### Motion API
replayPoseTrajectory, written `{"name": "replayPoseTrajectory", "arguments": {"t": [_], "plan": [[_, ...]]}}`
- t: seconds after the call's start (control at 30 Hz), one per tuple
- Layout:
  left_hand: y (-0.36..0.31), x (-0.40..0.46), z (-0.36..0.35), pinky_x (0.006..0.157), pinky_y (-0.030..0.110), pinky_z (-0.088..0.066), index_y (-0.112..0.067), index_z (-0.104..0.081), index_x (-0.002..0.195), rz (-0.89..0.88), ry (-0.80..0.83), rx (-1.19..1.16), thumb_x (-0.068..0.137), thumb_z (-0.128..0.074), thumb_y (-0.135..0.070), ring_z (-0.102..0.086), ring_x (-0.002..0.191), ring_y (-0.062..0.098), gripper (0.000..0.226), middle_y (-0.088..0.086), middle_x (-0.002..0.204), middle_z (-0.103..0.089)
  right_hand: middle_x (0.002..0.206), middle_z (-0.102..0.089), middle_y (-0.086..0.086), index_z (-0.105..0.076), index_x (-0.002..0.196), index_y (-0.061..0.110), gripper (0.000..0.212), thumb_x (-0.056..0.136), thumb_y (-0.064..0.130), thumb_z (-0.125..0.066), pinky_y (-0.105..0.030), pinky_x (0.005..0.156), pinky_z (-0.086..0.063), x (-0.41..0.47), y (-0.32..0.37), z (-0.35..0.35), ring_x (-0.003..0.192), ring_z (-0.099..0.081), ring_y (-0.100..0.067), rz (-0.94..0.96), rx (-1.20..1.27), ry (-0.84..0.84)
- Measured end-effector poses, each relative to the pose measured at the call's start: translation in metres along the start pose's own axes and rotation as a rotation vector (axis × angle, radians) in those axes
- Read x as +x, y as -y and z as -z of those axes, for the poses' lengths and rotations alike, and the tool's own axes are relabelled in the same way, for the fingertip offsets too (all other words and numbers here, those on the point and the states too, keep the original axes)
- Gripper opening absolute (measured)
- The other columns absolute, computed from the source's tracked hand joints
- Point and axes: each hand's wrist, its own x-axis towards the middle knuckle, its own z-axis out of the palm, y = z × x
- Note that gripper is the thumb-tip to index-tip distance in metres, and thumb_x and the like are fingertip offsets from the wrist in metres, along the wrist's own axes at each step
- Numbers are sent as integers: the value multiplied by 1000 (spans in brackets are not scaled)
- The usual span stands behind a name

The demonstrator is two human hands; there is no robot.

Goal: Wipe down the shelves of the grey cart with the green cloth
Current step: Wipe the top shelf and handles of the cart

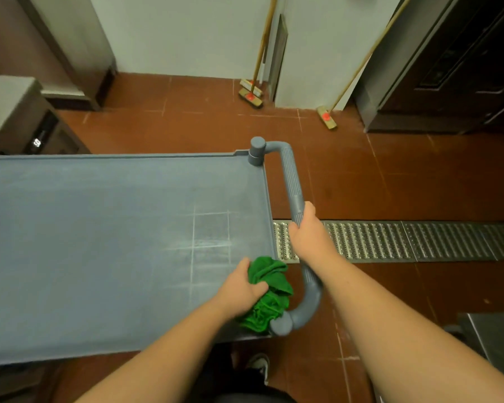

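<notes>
The grey cart's top shelf [99,228] fills the left and middle of the head view, with pale scuff lines near its right end. My left hand [240,289] grips the bunched green cloth [269,295] at the shelf's near right corner, beside the corner post. My right hand [306,231] is wrapped round the ribbed grey handle [291,175] that curves along the cart's right end. Any lower shelves are hidden beneath the top one.
Red tiled floor surrounds the cart, crossed by a metal drain grate [419,241] on the right. Two brooms [252,94] [328,116] lean on the white wall. Steel units stand far left [18,112], far right [437,68] and near right [495,335].
</notes>
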Motion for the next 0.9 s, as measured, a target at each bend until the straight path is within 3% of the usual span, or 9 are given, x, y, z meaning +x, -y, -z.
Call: {"name": "replayPoseTrajectory", "arguments": {"t": [0.07,0.17,0.23,0.33,0.43,0.57,0.67,0.77,0.9], "plan": [[5,-13,5,82,31,-51,-23,-46,98,18,-139,-98,76,-67,-31,-64,88,20,31,-1,91,-66,134,-54,-21,-16,152,11,63,99,26,-46,-47,86,-53,-1,0,2,109,-60,-39,-12,-6,13],[16,-35,21,76,30,-48,-25,-46,93,45,-287,-143,81,-68,-20,-63,80,17,25,-7,82,-63,156,-29,-16,-9,157,10,74,99,34,-48,-49,109,-39,-10,-2,3,138,-37,-34,19,-91,-30],[23,-49,34,67,25,-42,-23,-45,89,32,-326,-155,82,-67,-14,-59,70,9,25,-9,77,-61,157,-26,-13,-20,155,10,68,98,33,-50,-47,115,-31,-22,-1,2,144,-26,-31,115,-164,-163],[29,-71,49,64,24,-43,-23,-44,87,-11,-361,-184,81,-67,-8,-59,68,8,28,-5,77,-61,143,-44,-9,-47,138,11,46,93,17,-54,-37,113,-30,-57,10,-9,135,-37,-26,378,22,-315],[31,-91,64,69,30,-53,-20,-47,96,-51,-381,-306,79,-68,-10,-65,75,17,29,7,88,-66,134,-53,-4,-53,131,15,39,93,16,-60,-34,110,-37,-102,21,-53,126,-49,-20,372,341,-68],[35,-111,85,74,41,-58,-15,-50,108,-82,-286,-655,70,-67,-15,-69,82,25,41,19,99,-68,136,-59,-4,-51,128,34,47,88,51,-67,-42,104,-48,-149,42,-111,120,-60,-18,1,861,363],[47,-128,108,71,35,-57,-12,-44,117,-86,-118,-847,69,-70,-9,-69,85,22,54,12,98,-69,124,-69,-12,-51,134,17,42,95,31,-57,-40,89,-56,-172,68,-133,111,-68,-25,-121,1220,573],[68,-148,141,72,39,-57,-13,-41,121,-54,12,-960,76,-71,-11,-67,89,27,54,12,101,-68,124,-68,-17,-50,134,14,54,85,31,-62,-42,85,-57,-193,99,-147,110,-68,-31,-119,1408,664],[104,-178,201,64,36,-58,-1,-52,116,34,-14,-1019,87,-57,-9,-71,77,26,30,21,98,-67,121,-68,-20,-56,130,7,54,78,3,-68,-48,93,-55,-220,141,-174,110,-66,-36,-53,1346,555]]}}
